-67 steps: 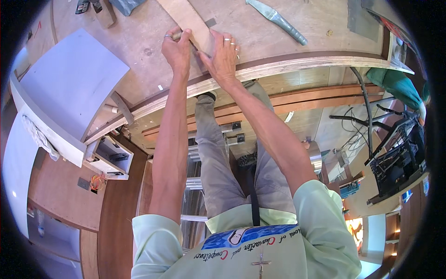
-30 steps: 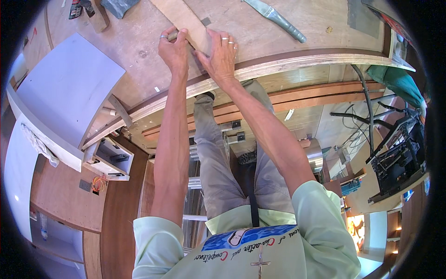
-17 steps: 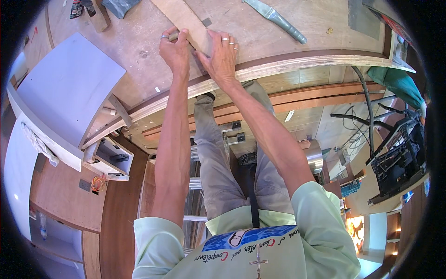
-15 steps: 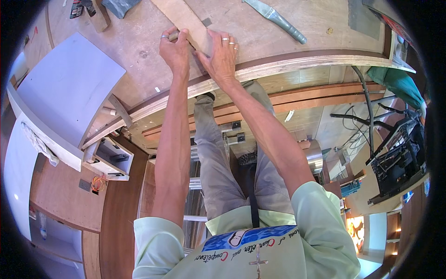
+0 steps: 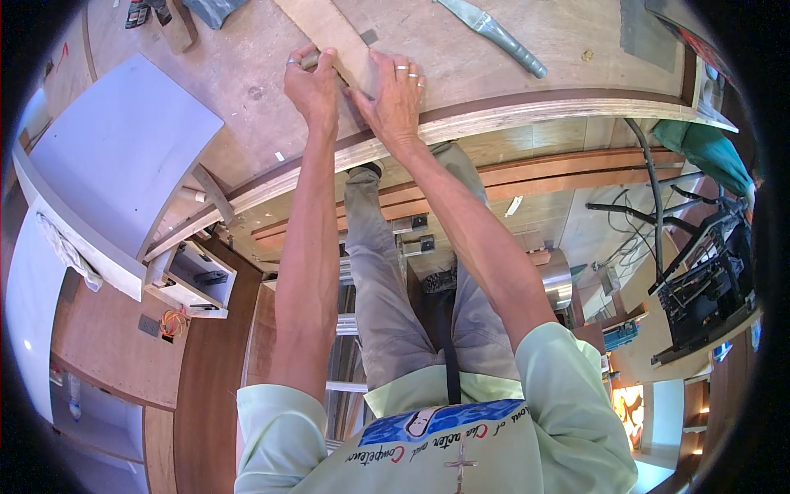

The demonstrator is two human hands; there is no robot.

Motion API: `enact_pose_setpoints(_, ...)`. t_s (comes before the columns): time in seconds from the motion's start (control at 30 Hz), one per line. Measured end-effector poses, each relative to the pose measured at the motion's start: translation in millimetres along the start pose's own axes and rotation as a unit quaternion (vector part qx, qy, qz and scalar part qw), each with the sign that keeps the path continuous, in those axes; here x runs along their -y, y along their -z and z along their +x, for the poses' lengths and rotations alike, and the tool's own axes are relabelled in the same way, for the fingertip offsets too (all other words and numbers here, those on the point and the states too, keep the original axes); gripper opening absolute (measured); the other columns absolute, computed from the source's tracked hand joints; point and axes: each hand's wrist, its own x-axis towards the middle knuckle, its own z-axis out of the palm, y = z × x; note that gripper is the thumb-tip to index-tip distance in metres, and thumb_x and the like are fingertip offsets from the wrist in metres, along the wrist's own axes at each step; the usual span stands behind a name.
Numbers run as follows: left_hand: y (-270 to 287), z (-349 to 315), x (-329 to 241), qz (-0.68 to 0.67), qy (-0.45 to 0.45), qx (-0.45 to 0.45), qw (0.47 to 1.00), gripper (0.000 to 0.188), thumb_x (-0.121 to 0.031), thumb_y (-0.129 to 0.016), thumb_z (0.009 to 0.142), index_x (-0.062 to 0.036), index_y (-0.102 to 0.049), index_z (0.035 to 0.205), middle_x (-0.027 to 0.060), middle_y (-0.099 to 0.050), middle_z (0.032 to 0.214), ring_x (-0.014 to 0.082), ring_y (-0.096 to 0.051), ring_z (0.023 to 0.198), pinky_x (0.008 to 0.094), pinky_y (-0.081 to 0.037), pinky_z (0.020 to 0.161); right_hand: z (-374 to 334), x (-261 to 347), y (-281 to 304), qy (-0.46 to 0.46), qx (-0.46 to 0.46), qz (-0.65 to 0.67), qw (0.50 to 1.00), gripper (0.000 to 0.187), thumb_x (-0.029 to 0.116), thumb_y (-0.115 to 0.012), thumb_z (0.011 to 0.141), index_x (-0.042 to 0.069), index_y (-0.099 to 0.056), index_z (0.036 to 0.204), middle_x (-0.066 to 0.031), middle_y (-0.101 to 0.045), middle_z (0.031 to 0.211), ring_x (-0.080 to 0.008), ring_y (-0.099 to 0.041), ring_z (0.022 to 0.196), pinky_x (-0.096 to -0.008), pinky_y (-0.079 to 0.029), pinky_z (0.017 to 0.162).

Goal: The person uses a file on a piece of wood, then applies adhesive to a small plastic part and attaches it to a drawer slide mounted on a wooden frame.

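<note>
A light tan wooden strip (image 5: pixel 333 33) lies slantwise on the worktable (image 5: pixel 247 107), its near end by my hands. My left hand (image 5: pixel 311 92) is closed at the strip's left edge, with thumb and fingers pinching a small brownish piece (image 5: pixel 310 60), perhaps a rolled or folded scrap; its kind is hard to make out. Across the near end rests my right hand (image 5: pixel 395 99), with its thumb on the left side and its fingers along the right edge, gripping the strip. Rings show on both hands.
Right of the strip lies a grey-handled tool (image 5: pixel 502 45). A white curved panel (image 5: pixel 123 156) stands at the left. The table's plywood edge (image 5: pixel 527 107) runs in front of me. Black metal frames and cables (image 5: pixel 658 214) stand at the right. Long brown boards (image 5: pixel 535 169) lie below.
Almost nothing differs. Both hands keep their hold at the strip's near end, and the whole view has shifted very slightly.
</note>
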Motion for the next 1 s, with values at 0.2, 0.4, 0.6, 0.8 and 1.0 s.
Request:
enact_pose_setpoints(0.2,-2,-2,-3,-0.006,0.0,-0.013,1.0,0.035,-0.018,-0.073,0.077,0.0014,-0.066,0.106,0.0136,-0.068,0.08,0.0195,-0.064,0.07,0.0317,-0.051,0.067,0,0,-1,0.005,-0.008,-0.002,1.0,0.071,0.029,-0.084,0.067,0.005,-0.053,0.128,-0.0118,-0.052,0.117,-0.0322,-0.047,0.113,-0.0458,-0.037,0.096)
enact_pose_setpoints(0.4,0,0,-1,0.015,0.003,-0.004,1.0,0.034,-0.017,-0.073,0.078,0.0007,-0.066,0.105,0.013,-0.068,0.078,0.0189,-0.064,0.069,0.0322,-0.051,0.065,0,-2,-3,0.014,-0.019,-0.006,1.0,0.071,0.03,-0.083,0.067,0.009,-0.053,0.127,-0.0108,-0.051,0.116,-0.0305,-0.048,0.11,-0.0457,-0.037,0.093)
enact_pose_setpoints(0.6,-1,-3,-6,0.022,0.001,-0.013,1.0,0.032,-0.016,-0.074,0.079,0.0003,-0.065,0.105,0.0109,-0.067,0.076,0.0164,-0.062,0.066,0.0294,-0.05,0.062,0,-3,-5,0.016,-0.021,0.0,1.0,0.071,0.03,-0.083,0.066,0.009,-0.053,0.128,-0.0107,-0.051,0.117,-0.0308,-0.048,0.11,-0.0466,-0.037,0.093)
enact_pose_setpoints(0.8,-1,-2,-6,0.026,-0.011,-0.005,1.0,0.031,-0.014,-0.075,0.082,0.0005,-0.062,0.105,0.0079,-0.065,0.075,0.0111,-0.06,0.062,0.0234,-0.048,0.057,0,1,-1,0.006,-0.008,-0.008,1.0,0.07,0.03,-0.083,0.069,0.005,-0.053,0.127,-0.0124,-0.052,0.118,-0.0323,-0.047,0.112,-0.0458,-0.038,0.096)
enact_pose_setpoints(1.0,-1,-3,-11,0.066,-0.034,-0.005,0.997,0.034,-0.013,-0.075,0.082,0.0004,-0.059,0.108,0.008,-0.065,0.075,0.0113,-0.06,0.061,0.024,-0.047,0.057,-1,-4,-6,0.009,-0.023,-0.012,1.0,0.071,0.031,-0.083,0.067,0.01,-0.053,0.128,-0.0094,-0.052,0.117,-0.0308,-0.048,0.111,-0.0471,-0.037,0.094)
